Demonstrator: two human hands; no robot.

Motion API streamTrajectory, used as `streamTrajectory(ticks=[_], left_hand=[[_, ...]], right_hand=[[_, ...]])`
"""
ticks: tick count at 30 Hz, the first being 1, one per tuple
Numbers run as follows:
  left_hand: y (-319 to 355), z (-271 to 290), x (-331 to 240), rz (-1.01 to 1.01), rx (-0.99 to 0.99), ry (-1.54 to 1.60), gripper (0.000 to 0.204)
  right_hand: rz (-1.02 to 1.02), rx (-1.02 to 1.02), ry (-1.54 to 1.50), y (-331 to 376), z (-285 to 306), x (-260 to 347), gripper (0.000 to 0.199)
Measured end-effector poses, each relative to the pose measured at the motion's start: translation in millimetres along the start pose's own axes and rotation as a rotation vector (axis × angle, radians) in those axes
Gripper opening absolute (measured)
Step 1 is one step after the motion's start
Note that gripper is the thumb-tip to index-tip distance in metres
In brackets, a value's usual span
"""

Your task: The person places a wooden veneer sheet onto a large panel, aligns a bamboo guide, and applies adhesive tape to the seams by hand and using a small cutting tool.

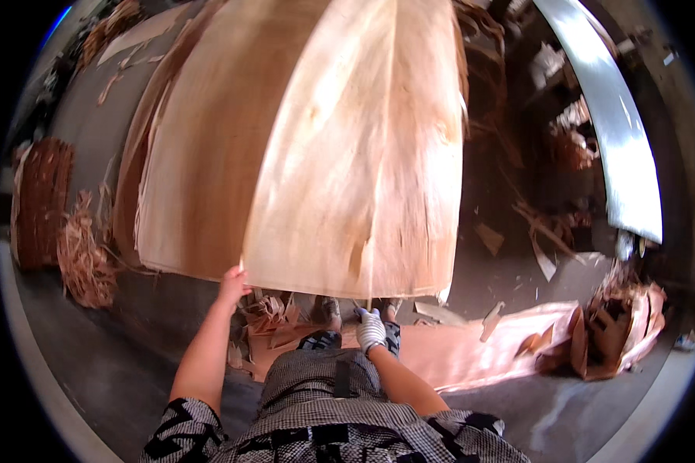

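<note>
A large pale wood veneer sheet [340, 170] lies over the right part of a stack of veneer sheets [201, 162] in front of me. My left hand [234, 285] is bare and pinches the sheet's near left corner. In a striped white glove, my right hand [371, 330] is closed at the near edge around the end of a narrow veneer strip [369, 302]. That strip seems to run up along the ridge in the sheet. A small dark tip shows beside the gloved fingers; its kind cannot be made out.
A long pinkish veneer piece [455, 351] lies on the floor by my feet, ending at a crumpled veneer heap [622, 328]. Shredded scraps [86, 258] and a reddish-brown stack [42, 201] are at left. A long shiny metal beam [614, 123] runs along the right.
</note>
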State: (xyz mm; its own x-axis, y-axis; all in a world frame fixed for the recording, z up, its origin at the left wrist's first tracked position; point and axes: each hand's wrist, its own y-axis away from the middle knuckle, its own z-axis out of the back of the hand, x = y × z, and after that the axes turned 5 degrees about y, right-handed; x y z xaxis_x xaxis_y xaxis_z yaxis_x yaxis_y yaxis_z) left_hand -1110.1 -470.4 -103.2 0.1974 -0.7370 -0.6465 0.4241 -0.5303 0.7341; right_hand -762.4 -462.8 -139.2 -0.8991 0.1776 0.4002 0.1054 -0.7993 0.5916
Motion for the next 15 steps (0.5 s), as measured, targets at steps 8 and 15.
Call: streamTrajectory(ticks=[8,15], left_hand=[[20.2,-48.3,61.9,0.121,0.154,0.132,0.021],[33.8,-15.1,43.5,0.353,0.481,0.846,0.093]], right_hand=[[-0.001,-0.053,-1.131,27.5,74.1,36.2,0.024],[0.068,-0.037,-1.039,82.2,179.9,120.6,0.014]])
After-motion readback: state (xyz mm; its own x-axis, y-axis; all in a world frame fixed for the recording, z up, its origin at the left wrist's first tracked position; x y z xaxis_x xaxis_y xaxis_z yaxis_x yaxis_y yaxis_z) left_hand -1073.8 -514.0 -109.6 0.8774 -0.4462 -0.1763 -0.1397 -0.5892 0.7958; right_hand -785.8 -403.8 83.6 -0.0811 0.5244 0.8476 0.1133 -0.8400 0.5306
